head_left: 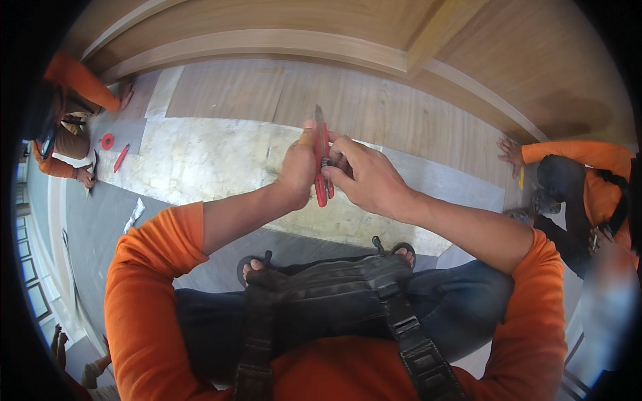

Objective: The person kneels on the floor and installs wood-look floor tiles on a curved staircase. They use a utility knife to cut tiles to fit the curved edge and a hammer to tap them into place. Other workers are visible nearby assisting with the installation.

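In front of my chest I hold a red utility knife (pixel 322 180), upright, its dark blade pointing away from me. My left hand (pixel 299 167) is closed around its left side, with the thumb up along it. The bent fingers of my right hand (pixel 361 170) grip the knife from the other side, at the dark metal piece midway along the handle. My palms and fingers hide part of the handle. Beneath both hands lies a pale, stained strip of bare floor (pixel 221 150).
Wood-look planks (pixel 227 90) border the bare strip, below wooden panelling (pixel 267 47). At left are a red ring-shaped roll (pixel 107 141), another red cutter (pixel 122 158) and crumpled silvery wrapping (pixel 134 215). Co-workers in orange crouch left (pixel 83 83) and right (pixel 582 157), hands on the floor.
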A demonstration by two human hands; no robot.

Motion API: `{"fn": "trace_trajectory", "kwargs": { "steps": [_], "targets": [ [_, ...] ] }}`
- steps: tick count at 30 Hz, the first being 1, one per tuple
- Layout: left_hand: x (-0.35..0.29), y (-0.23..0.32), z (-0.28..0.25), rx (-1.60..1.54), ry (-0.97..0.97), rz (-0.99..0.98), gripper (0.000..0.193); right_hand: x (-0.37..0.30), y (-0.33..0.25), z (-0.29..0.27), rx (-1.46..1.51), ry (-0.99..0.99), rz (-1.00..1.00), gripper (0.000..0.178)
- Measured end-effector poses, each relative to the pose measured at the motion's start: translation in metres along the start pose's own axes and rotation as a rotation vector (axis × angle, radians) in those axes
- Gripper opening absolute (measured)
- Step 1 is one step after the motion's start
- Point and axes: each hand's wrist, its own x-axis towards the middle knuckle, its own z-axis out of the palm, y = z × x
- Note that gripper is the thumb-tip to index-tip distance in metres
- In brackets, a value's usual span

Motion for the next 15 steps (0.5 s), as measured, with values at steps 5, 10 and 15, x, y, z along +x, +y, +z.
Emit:
{"fn": "trace_trajectory", "kwargs": {
  "steps": [5,10,15],
  "targets": [
    [0.004,0.000,0.018,-0.025,0.076,-0.077,0.058,-0.002,0.010,-0.002,-0.053,0.067,-0.107,0.026],
    [0.009,-0.006,0.003,-0.153,-0.013,-0.039,0.059,-0.004,-0.003,-0.005,0.106,0.002,-0.062,0.025],
    [-0.001,0.005,0.013,-0.185,0.068,0.016,0.059,0.002,-0.010,-0.002,0.125,0.067,-0.014,0.022]
  ]
}}
